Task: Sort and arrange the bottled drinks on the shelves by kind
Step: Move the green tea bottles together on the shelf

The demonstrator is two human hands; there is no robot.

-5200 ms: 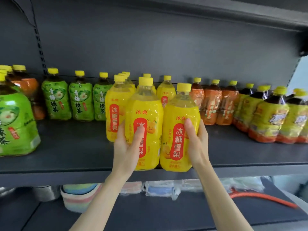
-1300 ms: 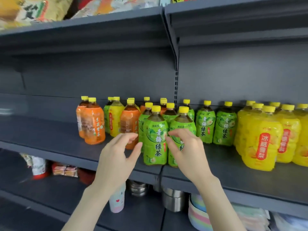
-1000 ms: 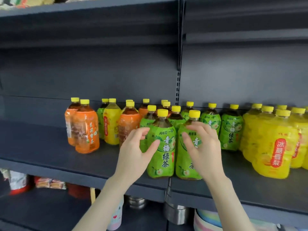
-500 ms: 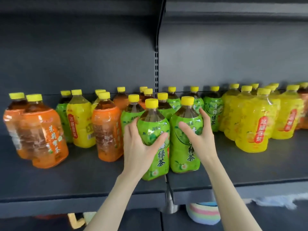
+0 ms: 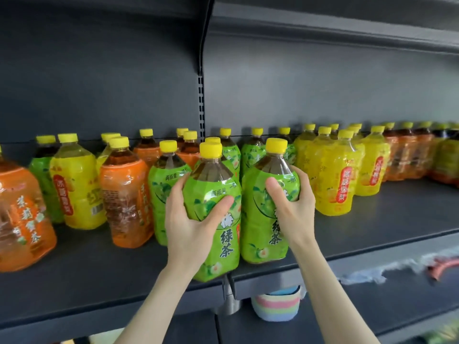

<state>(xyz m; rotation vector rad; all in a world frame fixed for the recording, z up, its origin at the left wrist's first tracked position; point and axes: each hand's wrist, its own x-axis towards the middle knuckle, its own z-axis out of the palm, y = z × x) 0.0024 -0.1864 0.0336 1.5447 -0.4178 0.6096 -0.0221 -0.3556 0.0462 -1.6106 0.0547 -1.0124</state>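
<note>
While the fingers (image 5: 218,206) of left hand (image 5: 191,227) curl round the front green tea bottle (image 5: 224,244) and right hand (image 5: 295,209) grips the second green bottle (image 5: 260,232), both are at the shelf (image 5: 87,281) front edge. Risk: left one seems over the edge; w/ loose grip it may drop.

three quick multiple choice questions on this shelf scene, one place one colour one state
1. Where is the pastel striped container? A) on the lower shelf B) among the bottles C) in a hand
2. What colour are the caps of the green tea bottles? A) white B) yellow C) green
3. What are the left hand and right hand doing? A) resting open B) sharing one bottle C) each gripping its own green tea bottle
Answers: 1 A, it sits below the bottle shelf. 2 B, every cap in view is yellow. 3 C, each hand wraps one bottle.
</note>
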